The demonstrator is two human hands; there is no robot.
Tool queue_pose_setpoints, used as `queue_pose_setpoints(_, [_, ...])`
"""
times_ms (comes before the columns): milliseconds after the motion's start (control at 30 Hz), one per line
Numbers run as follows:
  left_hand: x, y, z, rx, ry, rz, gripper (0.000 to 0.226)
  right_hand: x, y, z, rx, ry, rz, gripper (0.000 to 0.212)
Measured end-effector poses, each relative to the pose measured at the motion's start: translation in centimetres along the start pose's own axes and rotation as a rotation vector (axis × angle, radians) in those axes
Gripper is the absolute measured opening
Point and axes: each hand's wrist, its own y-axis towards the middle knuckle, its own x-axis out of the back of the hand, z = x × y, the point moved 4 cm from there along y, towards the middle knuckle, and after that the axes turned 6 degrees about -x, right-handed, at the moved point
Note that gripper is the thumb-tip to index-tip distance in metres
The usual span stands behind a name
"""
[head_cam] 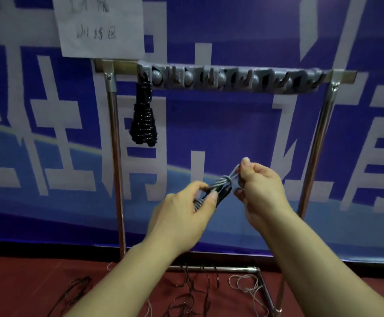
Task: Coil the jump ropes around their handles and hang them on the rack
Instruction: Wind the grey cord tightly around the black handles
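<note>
A grey jump rope (pixel 218 183), wound in several turns around its dark handles (pixel 223 194), is held in mid-air in front of a metal rack (pixel 316 143), below its top bar. The left hand (pixel 186 213) grips the bundle of handles and coils, thumb and fingers closed round it, apparently to keep the turns from slipping loose. The right hand (pixel 258 188) pinches a short loop of the grey cord (pixel 235 170) between thumb and forefinger and draws it up and away from the coil, most likely to tighten the finishing knot and leave a loop for hanging. Across the top of the rack runs a grey strip of hooks (pixel 232 78); on the hook at its left end hangs a black jump rope (pixel 143 120), already coiled tightly around its handles, while the other hooks look free. On the red floor (pixel 26 282) at the foot of the rack lie loose tangles of dark ropes (pixel 186 294) and a pale rope (pixel 246 284), seemingly waiting their turn. Behind everything hangs a blue banner (pixel 232 30) with large pale characters and a sheet of paper (pixel 98 26) stuck above the rack's left corner.
</note>
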Motion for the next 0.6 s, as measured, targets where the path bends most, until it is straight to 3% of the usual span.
queue_pose_setpoints(167, [3.6, 1.7, 0.6, 0.023, -0.014, -0.079, 0.031, -2.4, -0.1, 3.5, 0.226, -0.324, 0.128, 0.035])
queue_pose_setpoints(367, [6.7, 4.1, 0.4, 0.026, -0.242, -0.165, 0.027, -6.9, 0.9, 5.9, 0.256, -0.32, 0.26, 0.012])
queue_pose_setpoints(600, [9.7, 7.5, 0.4, 0.196, -0.497, -0.258, 0.03, -11.9, 2.5, 9.2, 0.286, -0.295, 0.259, 0.014])
